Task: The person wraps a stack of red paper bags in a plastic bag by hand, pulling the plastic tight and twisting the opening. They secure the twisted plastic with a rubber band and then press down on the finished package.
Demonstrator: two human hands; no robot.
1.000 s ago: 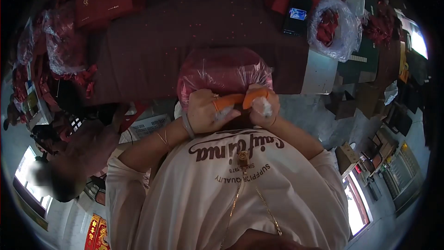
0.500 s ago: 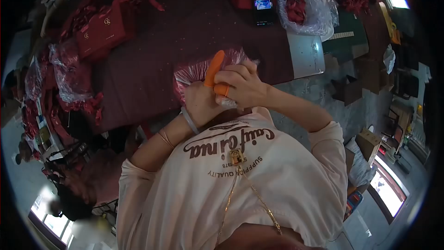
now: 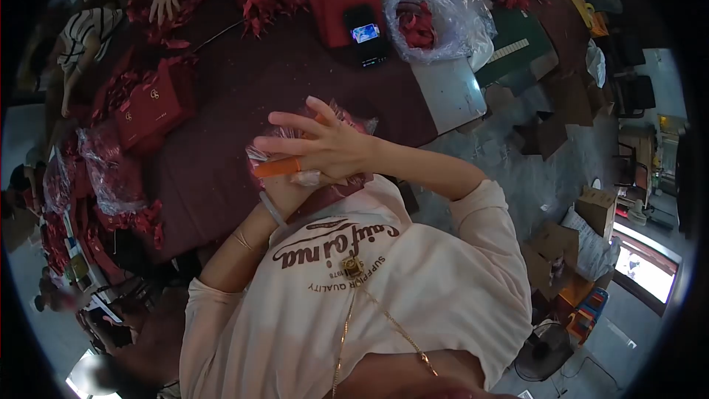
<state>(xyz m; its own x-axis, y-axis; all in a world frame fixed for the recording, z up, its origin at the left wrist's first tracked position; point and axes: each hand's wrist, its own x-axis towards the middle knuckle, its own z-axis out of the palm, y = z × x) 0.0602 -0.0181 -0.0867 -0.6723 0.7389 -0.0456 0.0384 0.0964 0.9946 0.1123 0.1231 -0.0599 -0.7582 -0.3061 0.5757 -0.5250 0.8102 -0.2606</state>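
My right hand (image 3: pixel 325 144) lies across my left hand with its fingers spread and pointing left. An orange cover (image 3: pixel 277 168) is on one of its fingers. Clear, whitish plastic (image 3: pixel 306 177) shows beside that hand's lower side. Beneath it, my left hand (image 3: pixel 284 191) is mostly hidden, so its fingers cannot be made out; a pale bracelet (image 3: pixel 273 209) circles the wrist. Around and under both hands is a red bundle in clear plastic (image 3: pixel 354 120), at the near edge of the dark red cloth (image 3: pixel 221 103). What the left hand holds is hidden.
A lit phone (image 3: pixel 365 34) rests on red material. Plastic-wrapped red items (image 3: pixel 419 26) are to its right. Red boxes (image 3: pixel 155 107) and bagged red pieces (image 3: pixel 111 166) stand at left. Another person's hand (image 3: pixel 165 1) is over red ribbons at the top left.
My right hand's fingers have gone from curled to spread and now cover more of my left hand. The view has shifted, bringing more of the other person's arms into sight.
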